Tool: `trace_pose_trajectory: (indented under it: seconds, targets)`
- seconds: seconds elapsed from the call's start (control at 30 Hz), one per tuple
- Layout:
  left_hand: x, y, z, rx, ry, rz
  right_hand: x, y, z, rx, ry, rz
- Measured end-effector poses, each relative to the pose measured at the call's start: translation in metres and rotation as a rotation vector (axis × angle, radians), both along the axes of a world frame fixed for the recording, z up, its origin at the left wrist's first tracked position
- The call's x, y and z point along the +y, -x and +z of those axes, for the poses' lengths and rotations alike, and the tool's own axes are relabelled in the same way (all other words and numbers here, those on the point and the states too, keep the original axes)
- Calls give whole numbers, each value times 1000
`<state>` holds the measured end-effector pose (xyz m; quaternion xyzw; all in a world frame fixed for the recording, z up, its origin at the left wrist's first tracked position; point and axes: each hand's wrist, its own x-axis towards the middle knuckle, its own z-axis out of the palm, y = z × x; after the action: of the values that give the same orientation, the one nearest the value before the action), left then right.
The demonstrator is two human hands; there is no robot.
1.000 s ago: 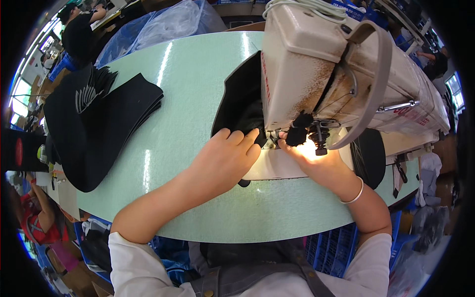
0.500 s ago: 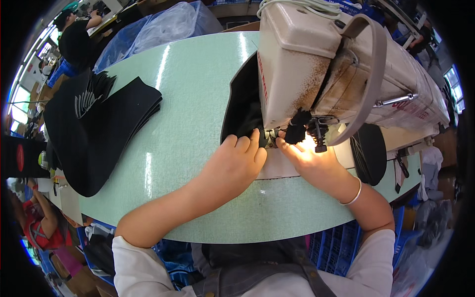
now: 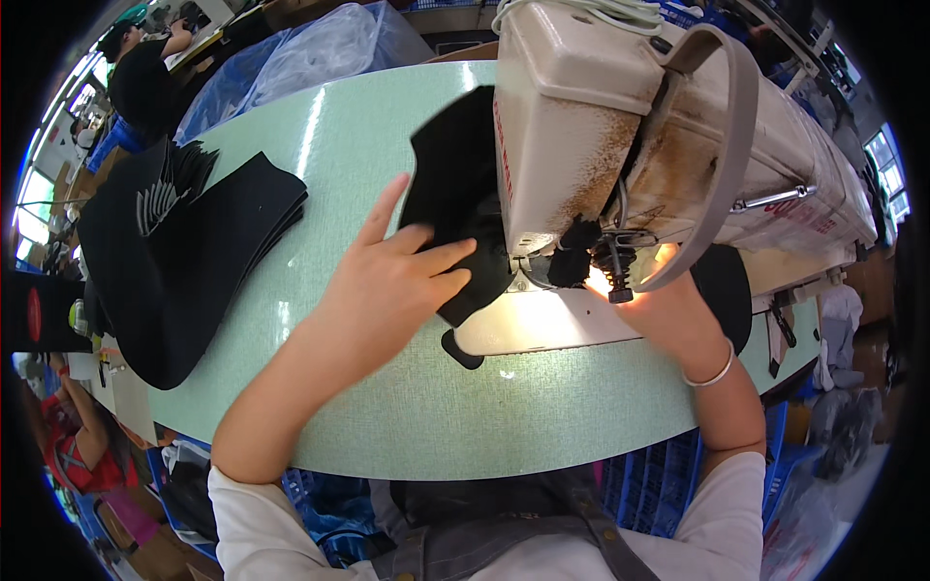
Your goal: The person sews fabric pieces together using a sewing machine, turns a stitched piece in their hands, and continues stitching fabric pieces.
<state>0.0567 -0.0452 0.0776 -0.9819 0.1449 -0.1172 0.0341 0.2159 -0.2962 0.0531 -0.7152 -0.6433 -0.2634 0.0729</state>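
Observation:
A beige sewing machine [image 3: 572, 116] with rusty patches stands on the pale green table. At its needle end lies a black fabric piece [image 3: 446, 184], partly hidden behind the machine head. My left hand [image 3: 383, 286] rests on that piece's near left edge, its fingers spread and the index finger stretched away from me. My right hand [image 3: 673, 315] reaches behind the machine's thread tension parts, under the bright lamp. Its fingertips are mostly hidden there, so what it touches cannot be made out. A wad of black cloth [image 3: 572, 261] hangs by the needle area.
Fanned black fabric pieces [image 3: 194, 281] lie at the table's left. More black pieces [image 3: 725, 290] lie right of my right hand, near dark-handled snips [image 3: 783, 324]. A dark rounded tip [image 3: 462, 351] shows beside the machine bed. Two people work at the left.
My left hand has moved left and its fingers have spread. My right hand has shifted right, away from the needle. The black piece has turned and moved left, baring the machine bed.

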Motion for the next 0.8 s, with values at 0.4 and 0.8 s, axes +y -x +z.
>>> trace_pose_trajectory:
  seconds: [0.4, 0.8]
  targets:
    - [-13, 6, 6, 226, 20, -129, 3, 28, -1, 292, 259, 1]
    - [-35, 2, -13, 25, 94, -92, 10, 35, -15, 249, 132, -21]
